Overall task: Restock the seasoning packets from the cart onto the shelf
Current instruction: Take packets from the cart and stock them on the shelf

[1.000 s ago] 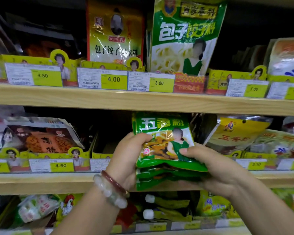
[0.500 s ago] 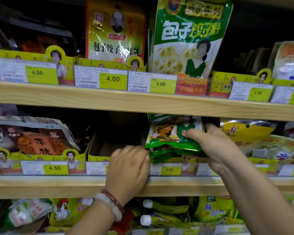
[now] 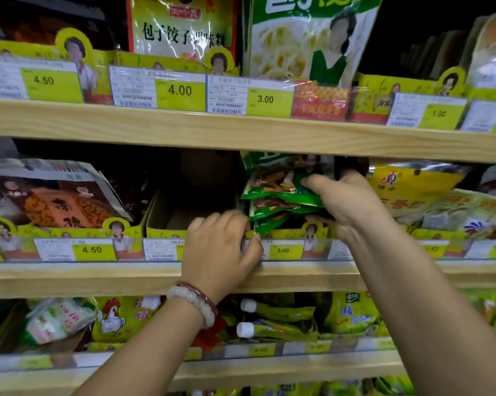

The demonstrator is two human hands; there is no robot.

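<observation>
- R hand point(image 3: 351, 204) grips stack of green seasoning packets point(image 3: 281, 192), thumb on top, fingers curled under; stack sits tilted in a yellow display box point(image 3: 295, 232) on middle shelf point(image 3: 98, 277), above the 3.00 price tag point(image 3: 284, 250)
- L hand point(image 3: 219, 250) w/ fingers curled over the box's front edge, thumb by the price rail, touching the packets' lower corner
- Beaded bracelets point(image 3: 195, 302) on L wrist
- Cardboard box point(image 3: 172, 215) just left of packets, yellow packet point(image 3: 412, 187) just right
</observation>
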